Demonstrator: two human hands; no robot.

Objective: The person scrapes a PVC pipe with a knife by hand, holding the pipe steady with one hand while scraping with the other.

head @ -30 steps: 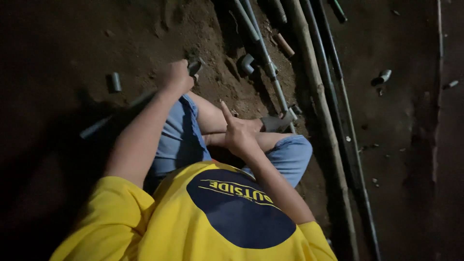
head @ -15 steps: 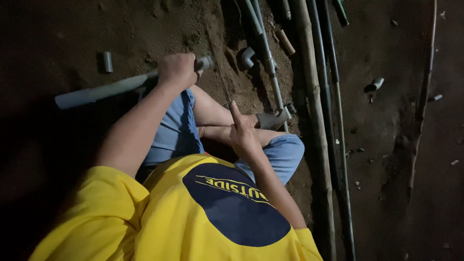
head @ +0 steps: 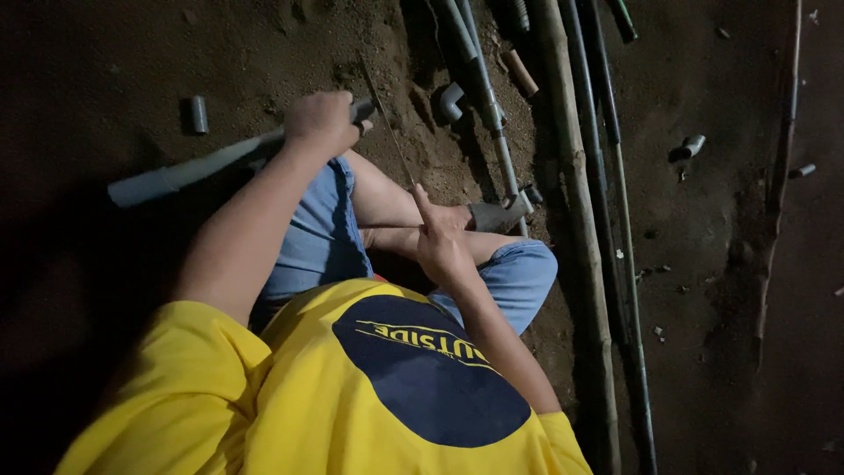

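Your left hand (head: 323, 121) grips the long grey plastic pipe (head: 189, 169). Your right hand (head: 442, 246) holds the thin saw blade (head: 387, 127) on it. The pipe looks uncut.

No packages, labels, signs or screens here.

- The left hand (head: 321, 119) covers the middle of the long grey plastic pipe (head: 189, 169).
- The thin metal blade (head: 391, 132) disappears behind the right hand (head: 442, 246).
- The long dark pipes (head: 607, 132) run past the top and bottom edges.
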